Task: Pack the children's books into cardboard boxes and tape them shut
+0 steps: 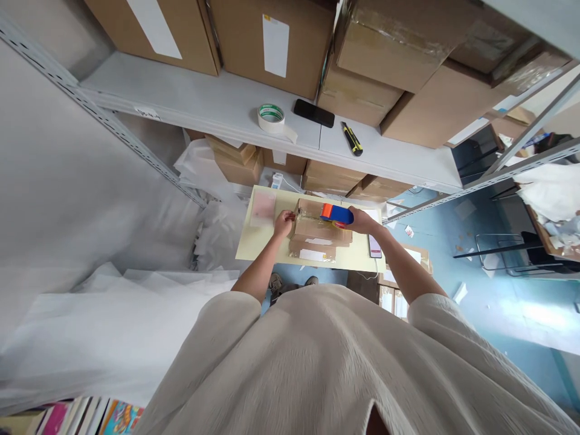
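A cardboard box point(312, 228) lies on the pale yellow tabletop point(249, 241), with shiny clear tape on its upper side. My right hand point(361, 221) grips a blue and orange tape dispenser point(338, 213) over the right part of the box. At the box's left end is my left hand point(283, 223), its fingers closed by the edge. What those fingers hold, if anything, is too small to make out. A flap with a white label point(312, 255) faces me along the near side of the box.
A phone point(374, 246) and a pinkish sheet point(263, 204) lie on the table. On the shelf point(181, 99) above are a masking tape roll point(270, 118), a dark phone point(314, 113), a utility knife point(352, 139) and several cartons. White packing sheets point(113, 326) are piled left.
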`<control>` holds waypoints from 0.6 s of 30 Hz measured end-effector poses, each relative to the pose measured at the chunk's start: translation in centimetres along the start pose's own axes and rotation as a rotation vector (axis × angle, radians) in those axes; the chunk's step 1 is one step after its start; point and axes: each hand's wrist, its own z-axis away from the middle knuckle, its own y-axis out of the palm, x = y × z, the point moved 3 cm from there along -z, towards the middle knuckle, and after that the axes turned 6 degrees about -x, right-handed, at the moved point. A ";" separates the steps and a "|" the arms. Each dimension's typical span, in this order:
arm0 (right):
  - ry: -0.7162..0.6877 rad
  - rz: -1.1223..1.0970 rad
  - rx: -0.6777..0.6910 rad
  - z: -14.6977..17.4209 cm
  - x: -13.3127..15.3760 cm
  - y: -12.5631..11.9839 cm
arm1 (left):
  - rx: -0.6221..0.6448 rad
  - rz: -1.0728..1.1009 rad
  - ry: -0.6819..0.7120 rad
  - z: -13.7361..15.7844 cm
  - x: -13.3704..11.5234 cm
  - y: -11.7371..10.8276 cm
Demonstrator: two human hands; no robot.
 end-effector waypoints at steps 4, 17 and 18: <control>0.006 -0.029 -0.011 0.1 -0.1 0.1 | 0.003 -0.101 0.059 -0.2 -0.9 -0.7; -0.049 -0.050 -0.011 -0.1 -0.4 0.1 | 0.497 -0.769 0.618 0.0 -3.2 2.6; -0.053 -0.044 -0.007 -0.1 -0.4 0.0 | 0.502 -0.795 0.620 -0.1 -2.9 2.5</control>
